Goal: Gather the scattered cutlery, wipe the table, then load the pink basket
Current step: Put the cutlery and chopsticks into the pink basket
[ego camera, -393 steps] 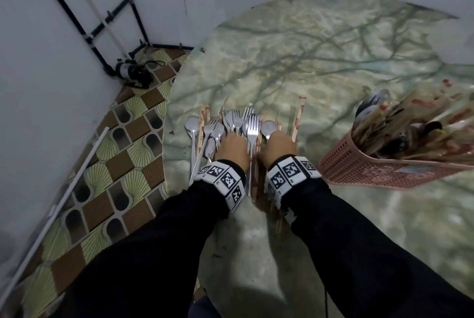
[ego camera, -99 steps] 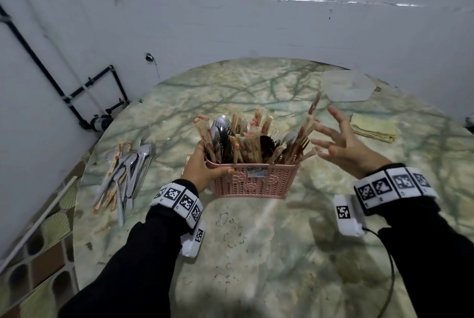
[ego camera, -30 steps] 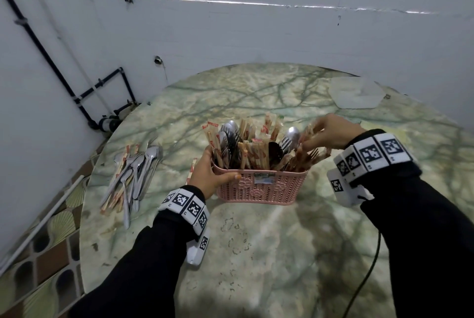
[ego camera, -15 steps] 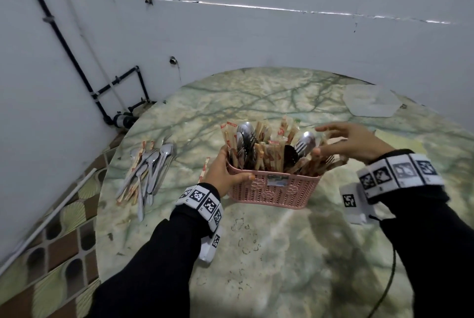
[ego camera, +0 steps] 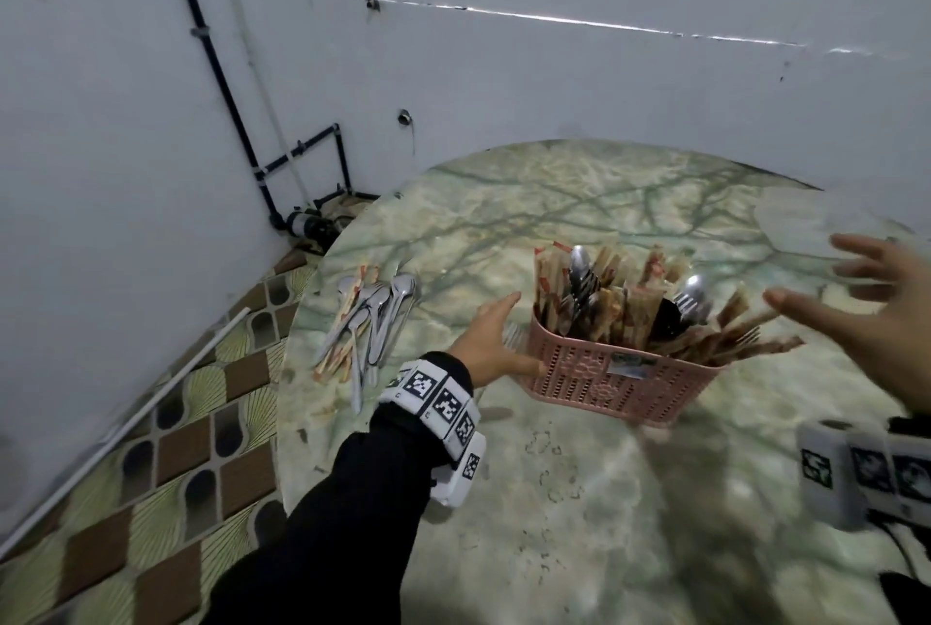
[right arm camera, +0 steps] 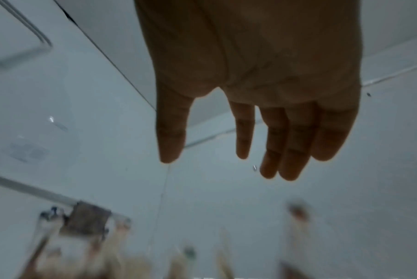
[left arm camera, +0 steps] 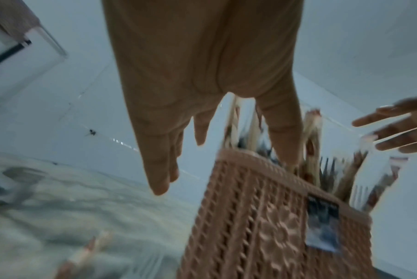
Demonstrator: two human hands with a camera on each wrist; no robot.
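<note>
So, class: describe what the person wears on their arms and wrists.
Both arms wear long black sleeves. The left hand and right hand are bare. Each wrist carries a white band printed with square black-and-white codes and a small white box; a thin black cable trails from the right one.

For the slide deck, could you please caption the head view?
Both hands open, left hand beside the loaded pink basket, right hand lifted clear; a cutlery pile waits at the table's edge.

Bare table (ego camera: 579, 498) before the pink basket (ego camera: 619, 382) (cutlery pile (ego camera: 370, 327) far left)
</note>
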